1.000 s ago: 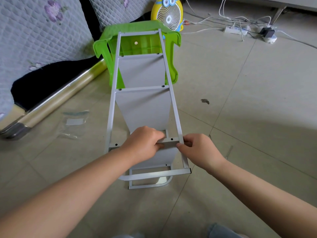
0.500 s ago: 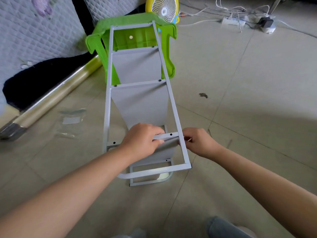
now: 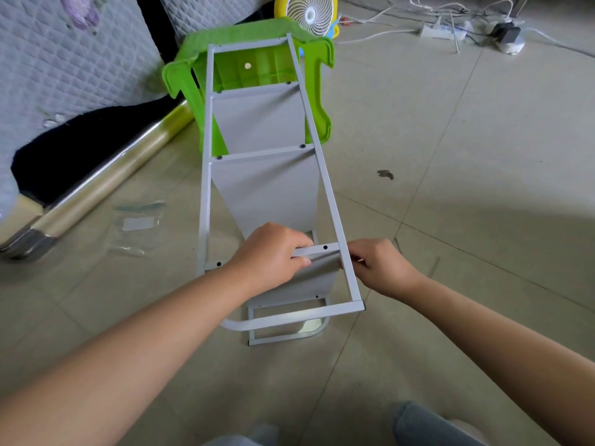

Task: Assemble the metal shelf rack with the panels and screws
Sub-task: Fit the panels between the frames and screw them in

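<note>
So the metal rack [image 3: 204,188] is lying lengthwise on the tiled floor [image 3: 467,194], with its far end propped against a green plastic stool [image 3: 254,67] that's tipped on its side. Two grey panels [image 3: 267,188] are already sitting between the side rails further up. The left hand [image 3: 270,252] has its fingers curled over the top lip of the lowest panel [image 3: 309,281], gripping it right by a screw hole. The right hand [image 3: 383,265] is bunched up against the outside of the right rail at the same height, fingers curled in tight, but honestly I can't tell what it's pinching, if anything. A clear plastic bag [image 3: 136,225] lies on the floor just left of the rack.
</note>
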The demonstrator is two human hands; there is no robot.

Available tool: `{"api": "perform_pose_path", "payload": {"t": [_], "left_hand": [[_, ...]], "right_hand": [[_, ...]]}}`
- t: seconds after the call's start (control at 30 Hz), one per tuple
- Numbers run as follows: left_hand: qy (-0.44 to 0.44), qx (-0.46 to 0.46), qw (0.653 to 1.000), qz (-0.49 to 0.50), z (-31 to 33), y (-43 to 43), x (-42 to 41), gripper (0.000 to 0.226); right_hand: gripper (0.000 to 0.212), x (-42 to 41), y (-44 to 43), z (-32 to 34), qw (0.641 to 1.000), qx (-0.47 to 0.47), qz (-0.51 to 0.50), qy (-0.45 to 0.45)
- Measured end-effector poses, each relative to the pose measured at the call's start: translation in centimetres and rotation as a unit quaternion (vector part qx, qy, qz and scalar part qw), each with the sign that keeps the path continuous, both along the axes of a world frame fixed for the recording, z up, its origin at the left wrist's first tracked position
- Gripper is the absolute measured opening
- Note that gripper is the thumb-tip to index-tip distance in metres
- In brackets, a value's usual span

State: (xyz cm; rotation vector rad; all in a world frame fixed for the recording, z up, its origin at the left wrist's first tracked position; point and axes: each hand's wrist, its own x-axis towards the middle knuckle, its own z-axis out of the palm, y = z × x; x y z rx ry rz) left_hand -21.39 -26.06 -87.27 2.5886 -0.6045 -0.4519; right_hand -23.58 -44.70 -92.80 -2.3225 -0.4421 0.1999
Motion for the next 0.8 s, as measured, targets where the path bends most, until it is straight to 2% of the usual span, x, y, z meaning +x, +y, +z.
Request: {"api": "perform_pose_path", "payload": {"t": [0.3, 0.57, 0.8], "left_hand": [[0.01, -0.004, 1.0, -0.007, -0.17, 0.02, 0.35, 0.012], [-0.013, 0.039, 0.998, -0.046, -0.16, 0.01, 0.47, 0.018], [-0.05, 0.094, 0.991, -0.078, -0.27, -0.04, 0.38, 0.028]], "right_hand": [[0.027, 0.02, -0.26, -0.27, 1.0, -0.014, -0.001, -0.007], [0.034, 0.08, -0.14, -0.38, 1.0, -0.016, -0.008, -0.009], [0.026, 0.06, -0.1, -0.33, 1.0, 0.005, -0.014, -0.003]]}}
